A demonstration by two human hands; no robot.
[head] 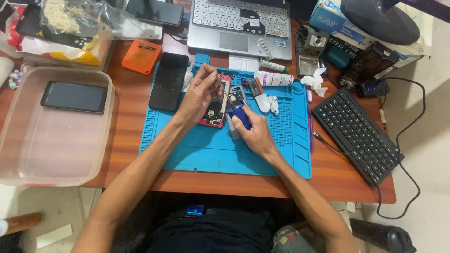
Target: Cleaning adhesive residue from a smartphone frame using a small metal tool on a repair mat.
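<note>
An opened phone with a red frame [214, 114] lies on the blue work mat [206, 150], its insides showing. My left hand [200, 93] rests over the phone and pinches a thin metal tool [226, 93] that slants down to the right. My right hand [254, 133] sits just right of the phone, closed around a small blue and grey object [237, 117]. A small grey part [238, 95] lies beside the phone.
A black phone [168, 80] lies at the mat's left edge, an orange pad [141, 56] behind it. A clear plastic tub [28, 154] holds another dark phone [74, 96]. A laptop [240, 26], white tube [273, 78], tissue [315, 80] and black keyboard [358, 135] surround the mat.
</note>
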